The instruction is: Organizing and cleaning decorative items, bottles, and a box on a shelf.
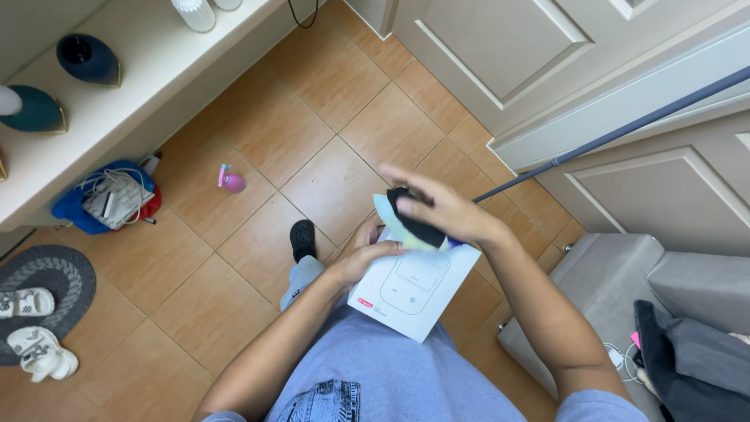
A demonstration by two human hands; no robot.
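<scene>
Here, the right hand [445, 209] has its fingers loosely spread and curled over a soft black cloth [414, 223] and a pale blue-green one [394, 227], pressing them onto the top edge of a flat white box [414, 291]. The left hand [363, 256] clamps the box's left edge, thumb on its face. Around them: glossy orange floor tiles [258, 133], a thin dark pole [617, 133], a black clog [302, 238], a small pink toy [231, 181], and a grey sofa [625, 281].

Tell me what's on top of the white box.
On the white box lie a pale cloth and a black item, pressed down by the right hand. The left hand grips the box's edge. Anything beneath the cloth is hidden.
</scene>
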